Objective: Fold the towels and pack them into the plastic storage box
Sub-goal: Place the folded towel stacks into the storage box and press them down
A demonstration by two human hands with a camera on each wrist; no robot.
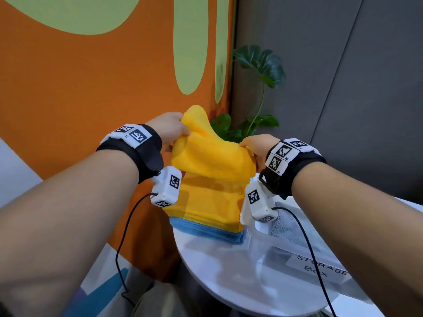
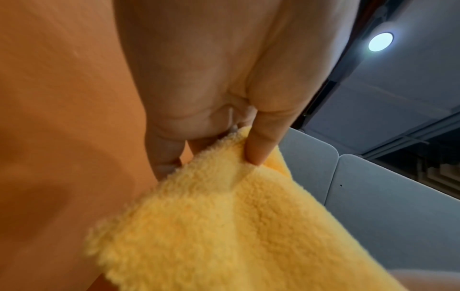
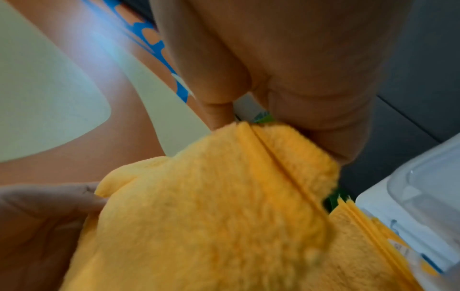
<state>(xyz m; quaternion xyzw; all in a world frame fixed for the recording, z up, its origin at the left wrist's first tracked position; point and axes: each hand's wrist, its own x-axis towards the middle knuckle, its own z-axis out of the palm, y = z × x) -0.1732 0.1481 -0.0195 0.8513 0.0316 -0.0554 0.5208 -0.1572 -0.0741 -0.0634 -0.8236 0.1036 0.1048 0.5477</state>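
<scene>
A yellow towel (image 1: 210, 154) hangs in the air between both hands, above a stack of yellow towels (image 1: 212, 202) lying on blue towels (image 1: 206, 232). My left hand (image 1: 170, 128) pinches the towel's upper left edge; in the left wrist view the thumb and fingers (image 2: 259, 145) clamp the yellow towel (image 2: 224, 216). My right hand (image 1: 256, 145) pinches the towel's right corner, and the right wrist view shows the doubled edge of the yellow towel (image 3: 248, 196) held at my fingertips (image 3: 331, 143). The clear plastic storage box (image 1: 297, 252) stands to the right of the stack.
The stack and box rest on a small round white table (image 1: 217, 275). A grey cloth (image 1: 288, 220) lies inside the box, which bears a "STORAGE BOX" label (image 1: 320, 268). An orange and green wall (image 1: 91, 76) stands close on the left. A potted plant (image 1: 256, 92) is behind the table.
</scene>
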